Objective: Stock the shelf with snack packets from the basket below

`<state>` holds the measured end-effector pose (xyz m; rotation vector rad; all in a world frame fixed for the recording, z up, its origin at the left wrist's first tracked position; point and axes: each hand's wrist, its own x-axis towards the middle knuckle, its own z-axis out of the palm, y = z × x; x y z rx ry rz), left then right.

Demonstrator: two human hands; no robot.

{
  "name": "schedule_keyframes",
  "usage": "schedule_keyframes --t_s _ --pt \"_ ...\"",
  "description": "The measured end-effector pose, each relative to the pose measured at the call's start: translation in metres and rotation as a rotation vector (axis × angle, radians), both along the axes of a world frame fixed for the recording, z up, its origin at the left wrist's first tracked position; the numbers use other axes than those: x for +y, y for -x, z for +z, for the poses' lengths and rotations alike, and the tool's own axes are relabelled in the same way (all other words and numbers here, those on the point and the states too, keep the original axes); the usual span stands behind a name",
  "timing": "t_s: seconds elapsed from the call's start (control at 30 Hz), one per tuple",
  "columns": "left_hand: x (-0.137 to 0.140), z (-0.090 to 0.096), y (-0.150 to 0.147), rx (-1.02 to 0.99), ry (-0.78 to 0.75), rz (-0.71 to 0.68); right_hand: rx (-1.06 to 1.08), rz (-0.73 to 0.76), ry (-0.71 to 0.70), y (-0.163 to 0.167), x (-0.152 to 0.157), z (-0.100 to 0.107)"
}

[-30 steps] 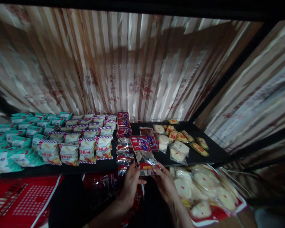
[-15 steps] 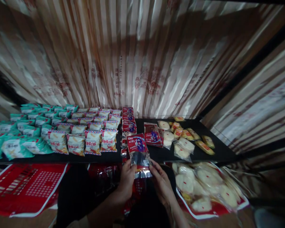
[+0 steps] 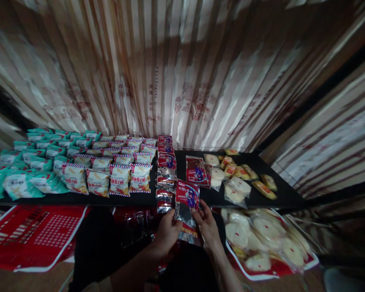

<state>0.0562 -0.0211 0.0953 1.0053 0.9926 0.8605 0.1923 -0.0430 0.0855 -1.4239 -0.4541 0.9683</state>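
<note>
A red and silver snack packet [image 3: 187, 194] with a blue figure printed on it is held between both hands, just in front of the shelf's front edge. My left hand [image 3: 167, 231] pinches its lower left side, and my right hand [image 3: 206, 223] grips its right side. Behind it, a column of matching red packets [image 3: 166, 160] runs back along the black shelf [image 3: 197, 195]. More of the same red packets [image 3: 197, 172] lie in a small pile to the right of that column.
White-and-red snack bags [image 3: 120, 180] stand in rows to the left, with teal bags [image 3: 21, 184] beyond them. Round white packaged pieces [image 3: 237, 188] and yellow packets [image 3: 240, 172] lie right. Below are a red bag [image 3: 33, 235] and an open bag of white rounds [image 3: 267, 227].
Both hands have brought the held packet slightly right and down, toward me. Silver lower parts of the packets in the column now show more. The view has shifted slightly.
</note>
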Motion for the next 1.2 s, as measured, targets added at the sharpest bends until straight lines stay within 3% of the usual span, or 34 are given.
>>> schedule_keyframes --t_s 0.2,0.43,0.7,0.87,1.2 --pt "0.008 -0.004 0.002 -0.031 -0.023 0.022 -0.166 0.025 0.020 -0.001 0.009 0.007" --pt "0.027 0.002 0.008 -0.048 -0.035 0.186 -0.296 0.160 -0.051 0.005 0.048 0.013" --pt "0.068 -0.005 0.016 0.090 -0.109 0.315 -0.822 0.250 0.051 0.016 0.097 0.018" --pt "0.076 -0.016 0.019 0.143 -0.096 0.337 -1.071 0.258 0.071 0.019 0.107 0.013" --pt "0.074 -0.021 0.021 0.342 -0.158 0.298 -1.267 0.198 -0.034 0.021 0.112 -0.006"
